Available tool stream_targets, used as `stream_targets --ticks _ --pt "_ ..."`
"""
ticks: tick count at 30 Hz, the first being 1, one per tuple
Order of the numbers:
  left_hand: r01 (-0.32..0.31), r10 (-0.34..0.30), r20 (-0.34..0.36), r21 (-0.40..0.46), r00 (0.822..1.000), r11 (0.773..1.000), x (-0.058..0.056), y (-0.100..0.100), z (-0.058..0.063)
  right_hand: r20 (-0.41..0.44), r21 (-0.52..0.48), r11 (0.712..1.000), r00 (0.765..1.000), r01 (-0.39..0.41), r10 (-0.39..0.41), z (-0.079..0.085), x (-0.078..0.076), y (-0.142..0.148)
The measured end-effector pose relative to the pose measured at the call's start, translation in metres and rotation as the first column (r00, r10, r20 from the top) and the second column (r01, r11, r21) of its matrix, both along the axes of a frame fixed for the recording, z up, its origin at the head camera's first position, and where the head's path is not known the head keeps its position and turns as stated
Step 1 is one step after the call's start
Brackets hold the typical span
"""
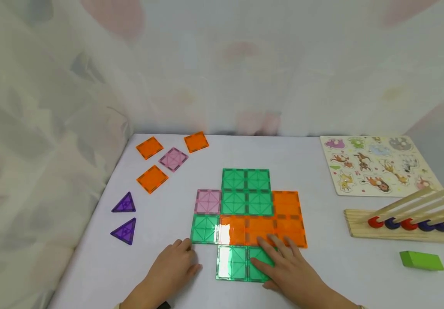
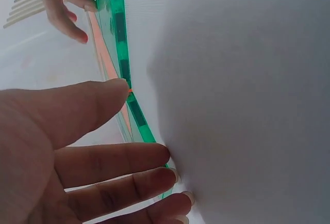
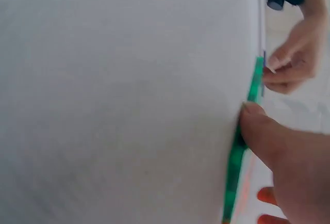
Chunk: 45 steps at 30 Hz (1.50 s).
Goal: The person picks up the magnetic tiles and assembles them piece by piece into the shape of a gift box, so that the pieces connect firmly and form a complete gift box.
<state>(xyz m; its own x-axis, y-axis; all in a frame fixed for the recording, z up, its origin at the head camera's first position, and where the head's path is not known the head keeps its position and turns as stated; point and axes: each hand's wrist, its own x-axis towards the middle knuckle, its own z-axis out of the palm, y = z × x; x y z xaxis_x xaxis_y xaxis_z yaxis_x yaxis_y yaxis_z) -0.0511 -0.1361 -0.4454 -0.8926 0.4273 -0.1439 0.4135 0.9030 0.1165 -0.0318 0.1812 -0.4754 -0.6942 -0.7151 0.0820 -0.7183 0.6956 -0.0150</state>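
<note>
A flat patchwork of translucent square tiles lies on the table. Green tiles (image 1: 233, 179) form its top block, with a pink tile (image 1: 208, 201) to their left. Orange tiles (image 1: 289, 204) run across the middle and up the right side, and a green pair (image 1: 231, 268) makes the bottom row. My right hand (image 1: 289, 270) rests with spread fingers over the lower right green and orange tiles. Beside the lower left green tile (image 1: 204, 228) is my left hand (image 1: 173, 266), its fingertips at that tile's corner. Its fingers (image 2: 111, 159) look fairly straight in the left wrist view.
Loose orange tiles (image 1: 152, 179) and a pink tile (image 1: 173, 159) lie at the back left, above two purple triangles (image 1: 124, 231). On the right are an animal puzzle board (image 1: 345, 167), a wooden rack with red and blue beads (image 1: 364, 231) and a green block (image 1: 421, 261).
</note>
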Motion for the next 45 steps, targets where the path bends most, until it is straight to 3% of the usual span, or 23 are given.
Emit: stream_targets --ticks 7,9,10,11,12,13,14,16,17,18,20,22,24,26,28,32,34,38,43,45 --pt "0.051 -0.051 -0.030 0.004 0.998 0.999 -0.005 -0.006 0.002 0.099 -0.039 0.996 0.993 0.076 -0.072 -0.002 0.004 0.005" --pt "0.003 -0.005 0.029 0.078 1.000 0.997 -0.009 -0.010 -0.001 0.131 -0.057 0.990 0.984 0.128 -0.120 0.002 0.002 0.008" --pt "-0.055 0.040 0.099 0.160 0.994 0.986 -0.013 -0.012 -0.002 0.149 -0.068 0.985 0.977 0.161 -0.150 0.004 -0.001 0.011" --pt "-0.140 0.092 0.193 0.256 0.977 0.957 -0.017 -0.014 -0.004 0.163 -0.082 0.976 0.969 0.200 -0.185 0.006 -0.004 0.014" --pt "-0.243 0.132 0.304 0.361 0.943 0.900 -0.021 -0.016 -0.005 0.185 -0.097 0.965 0.957 0.244 -0.223 0.009 -0.007 0.018" --pt "-0.355 0.159 0.414 0.453 0.896 0.818 -0.025 -0.019 -0.007 0.206 -0.117 0.951 0.944 0.286 -0.259 0.011 -0.011 0.023" --pt "-0.471 0.173 0.520 0.524 0.837 0.710 -0.029 -0.022 -0.008 0.231 -0.135 0.935 0.928 0.329 -0.293 0.013 -0.015 0.027" --pt "-0.644 0.127 0.677 0.601 0.725 0.474 -0.037 -0.026 -0.009 0.290 -0.176 0.895 0.890 0.411 -0.352 0.017 -0.022 0.036" --pt "-0.692 0.090 0.721 0.612 0.687 0.383 -0.040 -0.028 -0.010 0.317 -0.190 0.874 0.870 0.447 -0.376 0.018 -0.026 0.040" --pt "-0.725 0.047 0.752 0.615 0.658 0.309 -0.043 -0.029 -0.010 0.347 -0.202 0.854 0.851 0.479 -0.394 0.019 -0.028 0.044" --pt "-0.767 -0.021 0.784 0.612 0.621 0.193 -0.048 -0.030 -0.011 0.399 -0.219 0.821 0.817 0.527 -0.417 0.019 -0.034 0.050" --pt "-0.790 -0.065 0.797 0.604 0.601 0.106 -0.052 -0.031 -0.012 0.434 -0.231 0.800 0.795 0.554 -0.425 0.019 -0.037 0.054" --pt "-0.805 -0.085 0.804 0.592 0.588 0.039 -0.054 -0.031 -0.013 0.461 -0.235 0.788 0.779 0.569 -0.425 0.017 -0.039 0.056" --pt "-0.814 -0.091 0.810 0.581 0.579 -0.005 -0.056 -0.031 -0.014 0.473 -0.228 0.782 0.768 0.580 -0.432 0.015 -0.040 0.057" --pt "-0.825 -0.098 0.820 0.564 0.565 -0.035 -0.057 -0.031 -0.014 0.467 -0.215 0.777 0.761 0.591 -0.450 0.013 -0.040 0.059" --pt "-0.848 -0.115 0.841 0.523 0.529 -0.082 -0.057 -0.029 -0.010 0.444 -0.177 0.752 0.734 0.634 -0.514 0.008 -0.041 0.063" --pt "-0.853 -0.133 0.843 0.510 0.521 -0.110 -0.058 -0.027 -0.006 0.433 -0.170 0.741 0.725 0.649 -0.536 0.006 -0.041 0.066" --pt "-0.848 -0.181 0.829 0.510 0.530 -0.147 -0.059 -0.023 0.000 0.427 -0.187 0.733 0.726 0.654 -0.539 0.004 -0.042 0.067" --pt "-0.840 -0.212 0.813 0.521 0.543 -0.155 -0.059 -0.022 0.004 0.414 -0.222 0.730 0.741 0.646 -0.529 0.002 -0.043 0.067" --pt "-0.838 -0.212 0.811 0.519 0.545 -0.168 -0.059 -0.023 0.003 0.409 -0.227 0.730 0.744 0.644 -0.529 0.001 -0.043 0.067"
